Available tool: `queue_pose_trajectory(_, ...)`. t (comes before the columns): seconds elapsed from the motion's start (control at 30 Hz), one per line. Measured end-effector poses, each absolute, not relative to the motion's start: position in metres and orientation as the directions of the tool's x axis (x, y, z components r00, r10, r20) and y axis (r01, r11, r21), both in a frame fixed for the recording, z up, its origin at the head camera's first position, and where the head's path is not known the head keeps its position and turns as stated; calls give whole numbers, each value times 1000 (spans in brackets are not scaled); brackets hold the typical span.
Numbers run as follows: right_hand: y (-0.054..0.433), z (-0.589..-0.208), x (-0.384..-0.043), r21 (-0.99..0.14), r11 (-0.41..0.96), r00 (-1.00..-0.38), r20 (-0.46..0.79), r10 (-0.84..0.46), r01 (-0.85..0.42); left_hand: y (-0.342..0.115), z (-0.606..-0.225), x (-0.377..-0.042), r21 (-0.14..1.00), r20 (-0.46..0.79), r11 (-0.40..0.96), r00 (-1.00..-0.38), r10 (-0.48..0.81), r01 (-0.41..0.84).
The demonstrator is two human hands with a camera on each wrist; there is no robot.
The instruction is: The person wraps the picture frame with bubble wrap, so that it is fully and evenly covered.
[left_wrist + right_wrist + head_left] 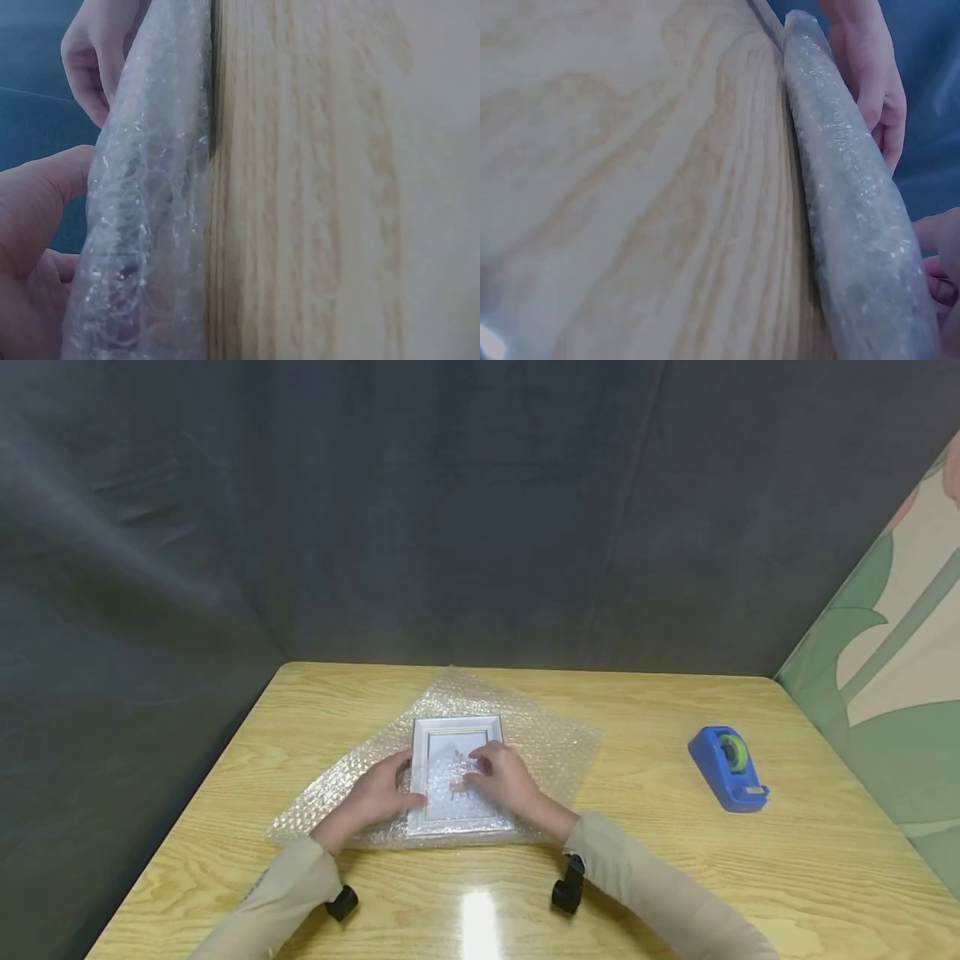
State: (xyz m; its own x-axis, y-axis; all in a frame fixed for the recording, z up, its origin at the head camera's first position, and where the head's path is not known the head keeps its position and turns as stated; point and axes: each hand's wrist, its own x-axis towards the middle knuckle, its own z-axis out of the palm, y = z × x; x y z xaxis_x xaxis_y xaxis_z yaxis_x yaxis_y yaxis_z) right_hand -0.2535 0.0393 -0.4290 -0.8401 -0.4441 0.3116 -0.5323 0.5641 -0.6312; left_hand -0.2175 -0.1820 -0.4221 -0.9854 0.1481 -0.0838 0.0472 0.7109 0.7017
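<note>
A white picture frame [456, 727] lies face up on a sheet of bubble wrap [551, 743], with a small drawing behind its inner border. My left hand [378, 791] is at the frame's left side, thumb over the border and fingers spread along the edge. Over the picture, my right hand [501, 774] has bent fingers, with a gap between thumb and index fingertip. Bubble wrap [154, 172] covers the near side of the frame in the left wrist view. From the right wrist, the wrapped edge [855, 195] shows as a thick roll along the table.
A blue tape dispenser [718, 768] with a green-rimmed roll stands at the right on the wooden table [637, 860]. Behind the table hangs a dark curtain [450, 527]. A leaf-patterned wall [900, 693] borders the right side. Each wrist carries a small black camera [567, 889].
</note>
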Motion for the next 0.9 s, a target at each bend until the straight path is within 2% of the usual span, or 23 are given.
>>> queue_pose_trajectory(0.17, 50, -425, -246, -603, 575, -832, 365, -418, -553, -183, -422, -217, 697, -89, 716, -986, 141, 39)
queue_pose_trajectory(0.27, 58, -425, -243, -598, 596, -844, 356, -401, -536, -184, -423, -218, 694, -91, 719, -986, 142, 39)
queue_pose_trajectory(0.53, 68, -430, -232, -685, 634, -920, 146, -364, -359, -185, -426, -220, 705, -76, 708, -986, 147, 51)
queue_pose_trajectory(0.8, 81, -430, -222, -673, 653, -923, 124, -363, -347, -174, -429, -219, 698, -67, 713, -985, 160, 69)
queue_pose_trajectory(0.9, 84, -427, -223, -704, 622, -921, 119, -372, -342, -172, -428, -218, 693, -70, 717, -984, 162, 69)
